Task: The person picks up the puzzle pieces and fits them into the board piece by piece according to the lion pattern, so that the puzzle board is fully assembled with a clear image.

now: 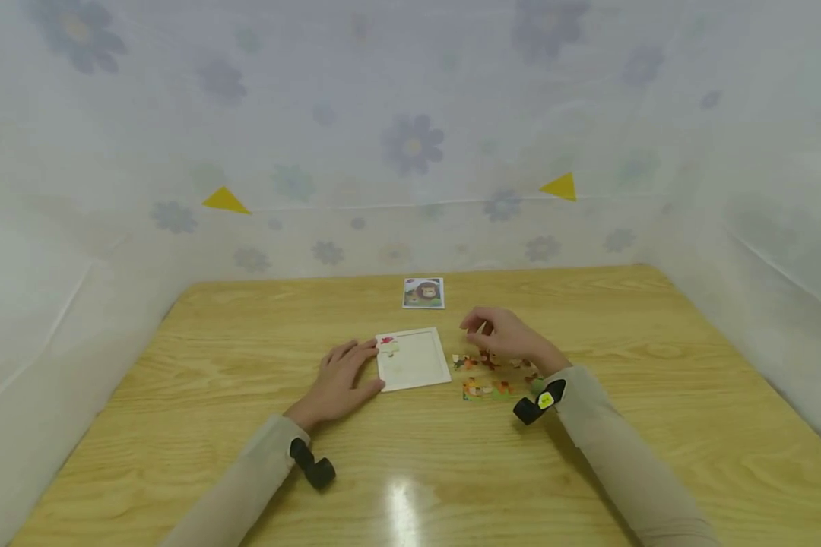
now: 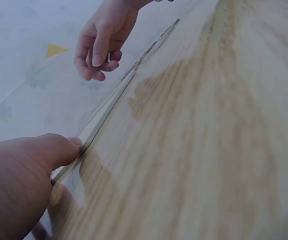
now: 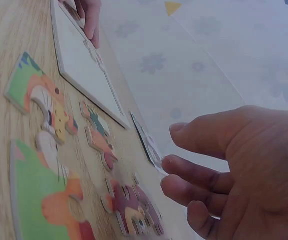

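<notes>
My left hand (image 1: 342, 384) lies spread at the left side of a white puzzle tray (image 1: 413, 368), its thumb (image 2: 63, 150) and fingertips on the frame. A mostly white piece with a red mark (image 1: 387, 343) sits in the tray's upper left corner. To the right of the tray, my right hand (image 1: 509, 334) hovers over loose jigsaw pieces (image 3: 43, 185). Its fingers are loosely bent with nothing between them in the right wrist view. Under it lie a purple and brown piece (image 3: 136, 210) and an orange and green one (image 3: 99, 135); the hand and wrist partly hide others in the head view.
A small picture card with a lion (image 1: 423, 293) lies behind the tray on the wooden table (image 1: 246, 365). Flower-patterned white sheeting (image 1: 410, 91) hangs round the table, with two yellow triangles (image 1: 226, 200) on it. Dark cameras (image 1: 315, 467) are strapped to both wrists.
</notes>
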{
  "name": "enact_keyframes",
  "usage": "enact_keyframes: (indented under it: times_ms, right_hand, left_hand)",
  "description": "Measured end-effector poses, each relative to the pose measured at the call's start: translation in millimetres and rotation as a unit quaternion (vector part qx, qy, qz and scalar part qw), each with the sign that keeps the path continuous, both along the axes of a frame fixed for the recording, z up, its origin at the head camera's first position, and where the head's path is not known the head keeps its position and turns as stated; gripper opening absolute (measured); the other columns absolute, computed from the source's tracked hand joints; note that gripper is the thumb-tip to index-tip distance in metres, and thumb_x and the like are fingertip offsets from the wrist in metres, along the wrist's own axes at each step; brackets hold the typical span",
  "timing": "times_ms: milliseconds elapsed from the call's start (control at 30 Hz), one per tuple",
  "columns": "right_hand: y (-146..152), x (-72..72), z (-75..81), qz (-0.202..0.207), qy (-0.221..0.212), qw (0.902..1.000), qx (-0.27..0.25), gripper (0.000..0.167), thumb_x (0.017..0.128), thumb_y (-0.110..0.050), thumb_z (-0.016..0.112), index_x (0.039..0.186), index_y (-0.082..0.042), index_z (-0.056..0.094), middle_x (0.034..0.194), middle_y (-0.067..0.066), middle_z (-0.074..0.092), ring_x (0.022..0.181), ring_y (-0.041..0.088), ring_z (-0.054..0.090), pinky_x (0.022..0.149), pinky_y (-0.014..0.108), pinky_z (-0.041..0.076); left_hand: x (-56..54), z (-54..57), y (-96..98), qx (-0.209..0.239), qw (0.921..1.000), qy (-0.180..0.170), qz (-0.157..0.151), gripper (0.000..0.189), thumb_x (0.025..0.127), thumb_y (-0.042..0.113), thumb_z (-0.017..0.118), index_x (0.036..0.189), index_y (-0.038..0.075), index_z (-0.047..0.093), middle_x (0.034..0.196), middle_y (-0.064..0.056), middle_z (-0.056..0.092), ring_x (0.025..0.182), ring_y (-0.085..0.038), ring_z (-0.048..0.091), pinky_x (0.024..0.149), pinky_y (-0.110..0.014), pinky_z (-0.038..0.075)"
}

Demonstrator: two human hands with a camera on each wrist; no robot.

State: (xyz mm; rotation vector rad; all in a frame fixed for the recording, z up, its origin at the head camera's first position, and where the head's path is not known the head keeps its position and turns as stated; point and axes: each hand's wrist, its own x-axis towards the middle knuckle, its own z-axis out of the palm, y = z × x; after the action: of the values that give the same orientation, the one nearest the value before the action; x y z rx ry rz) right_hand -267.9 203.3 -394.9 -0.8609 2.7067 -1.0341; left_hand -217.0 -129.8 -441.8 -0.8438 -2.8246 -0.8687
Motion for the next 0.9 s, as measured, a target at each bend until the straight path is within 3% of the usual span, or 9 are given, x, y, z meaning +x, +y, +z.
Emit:
enact_keyframes:
  times_ms: [300,567,900]
  right_hand:
    - [19.1,-4.9,-2.7,-0.043,-0.004,0.999,0.012,0.021,0.095,-0.011,0.06,0.114,-0.001,0.063,0.097,0.013,0.062,0.073,0.017,0.058,0.063,0.031,0.049]
    - [19.8,-15.1,-19.1,-0.015,-0.004,0.9995,0.028,0.031,0.093,-0.022,0.066,0.115,0.0,0.063,0.102,0.012,0.063,0.083,0.017,0.061,0.074,0.036,0.053]
    - [20.7,-15.9,-26.4,-0.05,0.008,0.9973,0.053,0.028,0.091,-0.02,0.068,0.107,0.002,0.063,0.096,0.013,0.063,0.082,0.02,0.06,0.075,0.039,0.052]
  left_hand:
    - [0.3,-0.7,-2.6,0.002,1.0,-0.001,0.001,0.059,0.091,0.034,0.064,0.14,0.004,0.048,0.152,-0.012,0.039,0.14,-0.041,0.028,0.11,-0.062,0.016]
    - [1.3,1.3,-5.6,0.001,1.0,0.007,0.006,0.059,0.09,0.033,0.065,0.139,0.003,0.049,0.15,-0.013,0.041,0.139,-0.043,0.029,0.11,-0.062,0.016]
    - [-0.7,0.4,-2.0,0.002,1.0,0.009,-0.003,0.058,0.092,0.033,0.064,0.139,0.003,0.049,0.15,-0.014,0.04,0.139,-0.043,0.029,0.109,-0.064,0.017]
